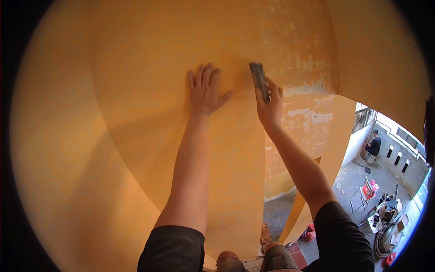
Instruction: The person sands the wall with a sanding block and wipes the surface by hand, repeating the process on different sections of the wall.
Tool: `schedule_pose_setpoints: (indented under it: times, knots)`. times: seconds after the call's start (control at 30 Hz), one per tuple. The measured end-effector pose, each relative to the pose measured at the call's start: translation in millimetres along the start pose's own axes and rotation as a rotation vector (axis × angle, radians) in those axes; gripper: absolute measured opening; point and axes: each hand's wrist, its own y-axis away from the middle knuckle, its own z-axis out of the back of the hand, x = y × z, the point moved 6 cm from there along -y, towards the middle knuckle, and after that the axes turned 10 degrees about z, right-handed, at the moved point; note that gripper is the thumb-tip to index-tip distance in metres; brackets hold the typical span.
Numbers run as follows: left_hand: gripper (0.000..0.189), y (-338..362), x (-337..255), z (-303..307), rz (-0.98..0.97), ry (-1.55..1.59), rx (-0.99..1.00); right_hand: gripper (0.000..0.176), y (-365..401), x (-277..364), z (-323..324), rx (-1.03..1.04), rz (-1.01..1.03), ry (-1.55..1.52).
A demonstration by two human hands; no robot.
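My left hand (206, 90) is open, its fingers spread and laid flat against the orange-yellow wall (149, 63). To its right, my right hand (271, 106) is closed around a dark, narrow, flat-sided hand tool (259, 78) with worn edges, its exact kind unclear. The tool points upward, close to the wall surface and just left of the rougher part. That rougher patch (294, 54) has pale, scraped-looking blotches and a whitish band. The wall near my left hand looks smooth and evenly coloured.
My knees (227, 257) show at the bottom. Through an opening at lower right lies a concrete floor (346, 181) well below me. On it are a folding chair (362, 194), a pile of tools and hoses (385, 217), and a person (374, 145) crouching by a grey wall.
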Motion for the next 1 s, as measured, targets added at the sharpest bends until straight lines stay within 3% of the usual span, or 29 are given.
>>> schedule_pose_setpoints:
  times: [0.13,0.37,0.43,0.6,0.67,0.77,1.0]
  knots:
    - [0.08,0,2,-1,0.008,0.021,-0.007,0.045,-57,2,-42,0.021,0.136,0.304]
    - [0.079,0,7,-8,0.061,0.032,0.065,0.041,-31,-14,-55,-0.022,0.28,0.436]
    - [0.079,4,5,-10,0.003,0.033,-0.06,0.041,-57,-5,-51,0.017,0.23,0.423]
    - [0.078,10,4,-11,0.038,0.027,0.022,0.038,-38,-10,-51,-0.028,0.253,0.412]
    - [0.077,3,5,-9,0.032,0.022,-0.003,0.041,-47,-11,-55,0.092,0.233,0.455]
    - [0.077,2,4,-8,0.065,0.036,0.039,0.042,-80,-8,-59,0.043,0.226,0.425]
    - [0.078,2,5,-7,0.065,0.017,0.055,0.048,-67,-13,-53,0.134,0.254,0.468]
